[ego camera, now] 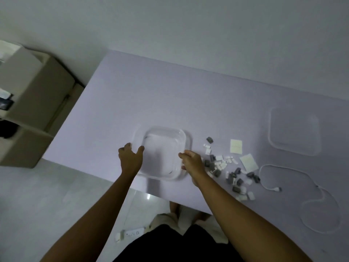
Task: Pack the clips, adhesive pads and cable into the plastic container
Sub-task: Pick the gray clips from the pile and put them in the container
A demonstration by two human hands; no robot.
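Observation:
A clear square plastic container (163,133) stands empty on the pale table near its front edge. My left hand (130,157) holds the container's left rim, thumb over the edge. My right hand (192,161) grips its right rim. To the right lies a scatter of several grey and white clips (222,167). Two pale yellow adhesive pads (236,146) (249,162) lie just beyond them. A thin white cable (283,168) curls loosely at the far right, its plug (276,189) near the clips.
The container's clear lid (294,131) lies flat at the back right of the table (170,91). A beige cabinet (28,95) stands to the left beyond the table's edge. A white power strip (132,233) lies on the floor by my feet.

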